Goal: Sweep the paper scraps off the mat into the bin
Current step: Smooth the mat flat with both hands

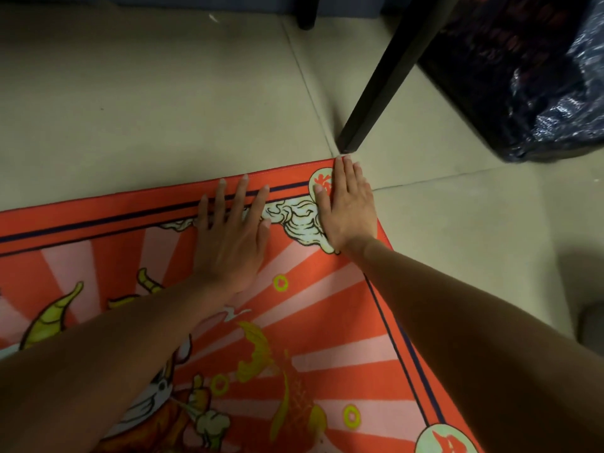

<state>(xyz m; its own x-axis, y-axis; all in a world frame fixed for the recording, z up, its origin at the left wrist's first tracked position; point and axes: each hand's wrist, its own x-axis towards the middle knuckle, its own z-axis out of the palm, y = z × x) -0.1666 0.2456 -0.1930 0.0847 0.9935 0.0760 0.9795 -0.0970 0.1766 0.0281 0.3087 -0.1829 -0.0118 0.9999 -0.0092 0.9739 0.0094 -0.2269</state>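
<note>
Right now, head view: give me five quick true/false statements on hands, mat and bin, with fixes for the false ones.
1. Both hands lie flat on the mat with straight fingers. True: left hand, right hand.
2. The right hand grips a paper scrap. False: it holds nothing; its fingers are straight at the mat's far right corner.
3. The dark table leg stands on the mat. False: it stands on the floor tiles, just beyond that corner.
4. The bin with the dark bag stands on the floor to the far right. True.
5. A heap of scraps lies between the hands. False: only the mat's printed cloud pattern shows there.
</note>
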